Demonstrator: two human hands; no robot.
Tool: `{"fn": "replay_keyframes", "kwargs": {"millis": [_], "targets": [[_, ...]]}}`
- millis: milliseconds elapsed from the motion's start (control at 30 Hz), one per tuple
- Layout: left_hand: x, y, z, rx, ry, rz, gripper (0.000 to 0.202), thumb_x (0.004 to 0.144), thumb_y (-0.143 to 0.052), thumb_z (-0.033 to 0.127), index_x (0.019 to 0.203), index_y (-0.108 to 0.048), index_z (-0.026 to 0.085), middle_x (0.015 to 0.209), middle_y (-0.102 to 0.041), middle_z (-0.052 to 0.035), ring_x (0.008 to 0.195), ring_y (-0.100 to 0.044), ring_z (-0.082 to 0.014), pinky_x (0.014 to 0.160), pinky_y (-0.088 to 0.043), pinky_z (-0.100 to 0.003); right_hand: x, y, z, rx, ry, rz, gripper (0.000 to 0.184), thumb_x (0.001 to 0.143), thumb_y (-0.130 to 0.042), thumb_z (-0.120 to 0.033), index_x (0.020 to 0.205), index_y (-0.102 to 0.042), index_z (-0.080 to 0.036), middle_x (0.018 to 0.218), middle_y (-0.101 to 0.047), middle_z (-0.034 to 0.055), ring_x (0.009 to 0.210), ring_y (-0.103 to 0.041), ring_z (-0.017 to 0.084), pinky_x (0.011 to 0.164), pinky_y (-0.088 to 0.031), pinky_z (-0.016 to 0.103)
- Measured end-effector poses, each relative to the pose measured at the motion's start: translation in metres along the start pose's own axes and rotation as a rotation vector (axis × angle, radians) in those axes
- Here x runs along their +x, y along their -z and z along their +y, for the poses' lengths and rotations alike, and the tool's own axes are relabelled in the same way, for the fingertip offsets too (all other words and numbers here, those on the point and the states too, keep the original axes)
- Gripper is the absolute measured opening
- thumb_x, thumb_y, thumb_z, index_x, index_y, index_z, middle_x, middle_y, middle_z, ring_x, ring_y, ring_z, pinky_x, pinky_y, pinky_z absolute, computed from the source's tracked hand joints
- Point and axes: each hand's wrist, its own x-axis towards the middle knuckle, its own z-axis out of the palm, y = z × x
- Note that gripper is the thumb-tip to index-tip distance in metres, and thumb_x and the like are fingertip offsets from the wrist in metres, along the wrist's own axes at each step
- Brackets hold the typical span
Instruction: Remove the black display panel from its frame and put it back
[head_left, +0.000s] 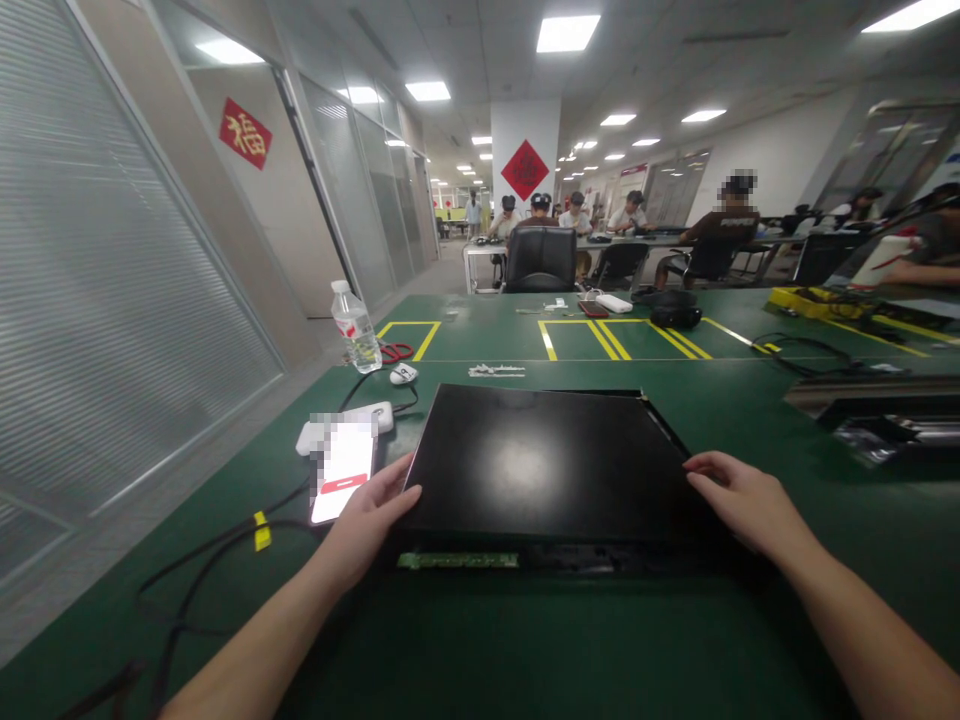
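A flat black LCD panel lies slightly askew over a black frame, whose far right corner shows past it. Along the near side a narrow green circuit board is visible below the panel's edge. My left hand is closed on the panel's left edge, thumb near the top face and fingers partly hidden. At the right edge my right hand pinches with thumb and forefinger; whether it grips the panel alone or the frame too is hard to tell.
A lit phone and a white power bank lie left, among black cables. Beyond stand a water bottle, red-handled scissors and small white parts. Dark metal strips lie right. Several people sit behind.
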Motion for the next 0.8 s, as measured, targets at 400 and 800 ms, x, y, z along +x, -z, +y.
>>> {"fn": "replay_keyframes", "kwargs": {"millis": [400,800], "targets": [[0.007,0.001,-0.005,0.409,-0.215,0.018,0.066,0.084,-0.082,0.057,0.142,-0.081,0.025,0.174,-0.058,-0.0129,0.167,-0.045,-0.0427,0.135,-0.04,-0.056,-0.001,0.0,0.0,-0.048,0.003,0.017,0.036,0.073,-0.057,-0.054,0.084,-0.08,-0.03,0.089,-0.084,0.0071,0.085,-0.077,0.031,0.079,-0.056,0.043],[0.014,0.005,-0.015,0.577,-0.235,0.051,0.06,0.092,-0.071,0.05,0.146,-0.079,0.024,0.172,-0.059,-0.0149,0.162,-0.051,-0.0436,0.132,-0.044,-0.06,-0.002,0.003,-0.005,-0.069,-0.02,-0.004,0.033,0.075,-0.057,-0.052,0.084,-0.08,-0.03,0.088,-0.082,0.0071,0.086,-0.077,0.031,0.082,-0.057,0.043]]}}
